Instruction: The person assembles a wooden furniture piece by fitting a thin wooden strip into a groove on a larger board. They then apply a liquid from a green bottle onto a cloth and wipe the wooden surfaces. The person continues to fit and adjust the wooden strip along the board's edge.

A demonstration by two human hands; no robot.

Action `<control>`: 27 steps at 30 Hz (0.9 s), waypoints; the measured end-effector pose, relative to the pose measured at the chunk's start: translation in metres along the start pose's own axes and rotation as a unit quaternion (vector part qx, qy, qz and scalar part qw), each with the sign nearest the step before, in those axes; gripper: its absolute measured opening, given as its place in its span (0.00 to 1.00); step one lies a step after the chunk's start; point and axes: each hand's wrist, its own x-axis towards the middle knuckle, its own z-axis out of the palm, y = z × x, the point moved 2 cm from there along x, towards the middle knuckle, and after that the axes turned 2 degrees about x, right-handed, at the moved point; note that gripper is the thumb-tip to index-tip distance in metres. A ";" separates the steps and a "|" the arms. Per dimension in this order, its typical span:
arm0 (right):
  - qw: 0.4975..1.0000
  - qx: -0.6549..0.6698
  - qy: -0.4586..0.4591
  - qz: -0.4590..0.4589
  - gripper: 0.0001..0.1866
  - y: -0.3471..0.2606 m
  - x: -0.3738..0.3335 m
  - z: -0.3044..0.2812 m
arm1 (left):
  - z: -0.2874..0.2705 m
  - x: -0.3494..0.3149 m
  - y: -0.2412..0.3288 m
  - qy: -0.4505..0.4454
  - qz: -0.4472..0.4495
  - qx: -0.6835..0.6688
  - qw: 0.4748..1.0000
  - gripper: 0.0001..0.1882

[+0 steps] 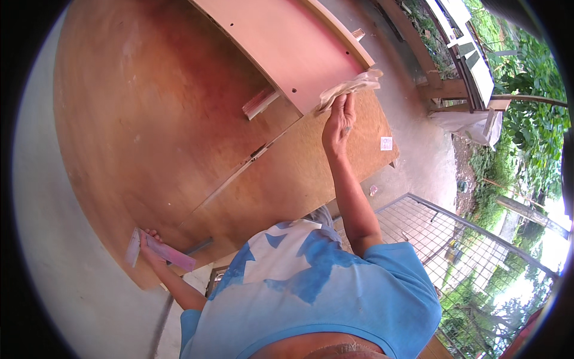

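Note:
My right hand [338,127] pinches a crumpled whitish cloth [350,87] against the near end of a pink-painted board [287,45]. This board has a curved far edge and a few small dark holes, and it lies raised on wooden blocks [261,103]. At the lower left, my left hand [152,248] is closed around a flat pinkish-purple strip [173,256] near the table's edge. Beside that hand a paler flat strip [133,247] stands at an angle; whether the two strips are one folded piece I cannot tell.
The large brown wooden table [149,167] has reddish paint stains and a long seam. A small white printed tag [386,143] lies at its right corner. A wire mesh panel [454,239] stands to the right. Boards rest on a wooden frame [448,90] at the upper right.

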 end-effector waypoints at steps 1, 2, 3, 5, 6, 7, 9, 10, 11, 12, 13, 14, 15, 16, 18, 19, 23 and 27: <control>1.000 0.011 0.006 0.007 0.23 0.005 0.008 -0.003 | 0.001 0.000 0.001 0.006 -0.004 0.003 1.000 0.13; 1.000 0.021 0.012 0.015 0.23 0.008 0.015 -0.005 | -0.001 0.002 0.000 0.004 -0.005 0.005 1.000 0.13; 0.998 0.054 0.008 0.015 0.23 0.007 0.026 -0.006 | -0.004 0.005 0.000 0.002 -0.005 0.007 1.000 0.13; 0.993 0.118 0.005 0.016 0.22 0.002 0.045 -0.009 | -0.003 0.003 0.000 0.017 -0.008 0.028 0.999 0.14; 0.998 0.061 0.010 -0.025 0.20 0.006 0.037 -0.010 | 0.000 0.000 0.003 0.033 -0.009 0.045 0.998 0.15; 1.000 0.015 0.014 -0.008 0.21 0.008 0.015 -0.007 | 0.005 -0.003 0.004 0.049 -0.009 0.058 0.997 0.16; 0.995 0.085 -0.003 0.048 0.24 0.075 -0.026 -0.026 | -0.009 0.005 -0.002 0.048 -0.015 0.049 0.998 0.17; 0.994 0.088 0.008 0.060 0.24 0.072 -0.024 -0.024 | -0.016 0.008 -0.006 0.050 -0.016 0.044 0.998 0.17; 0.993 0.090 0.024 0.074 0.25 0.057 -0.025 -0.018 | -0.017 0.009 -0.009 0.055 -0.020 0.044 0.997 0.17; 0.991 0.093 0.040 0.088 0.25 0.042 -0.024 -0.010 | -0.016 0.010 -0.008 0.061 -0.024 0.045 0.997 0.17; 0.989 0.096 0.057 0.102 0.25 0.035 -0.022 -0.004 | -0.015 0.011 -0.007 0.066 -0.028 0.046 0.996 0.17; 0.984 0.132 0.041 0.112 0.25 0.034 -0.003 -0.011 | -0.014 0.010 -0.006 0.067 -0.028 0.051 0.996 0.17; 0.987 0.119 0.021 0.103 0.25 0.035 0.018 -0.017 | -0.014 0.010 -0.003 0.068 -0.029 0.056 0.996 0.17; 0.989 0.088 0.022 0.116 0.25 0.039 0.025 -0.027 | -0.013 0.008 -0.002 0.068 -0.032 0.061 0.995 0.18; 0.989 0.044 0.042 0.134 0.25 0.039 0.020 -0.035 | -0.016 0.008 0.000 0.075 -0.040 0.077 0.993 0.17; 0.988 0.032 0.060 0.139 0.25 0.032 0.007 -0.028 | -0.014 0.008 0.000 0.076 -0.046 0.084 0.992 0.17; 0.995 0.041 0.044 0.080 0.23 0.024 0.018 -0.020 | -0.016 0.004 -0.003 0.087 -0.031 0.085 0.992 0.17; 0.992 0.105 0.049 0.058 0.21 0.026 0.042 -0.023 | -0.025 0.014 0.000 0.092 -0.048 0.094 0.990 0.17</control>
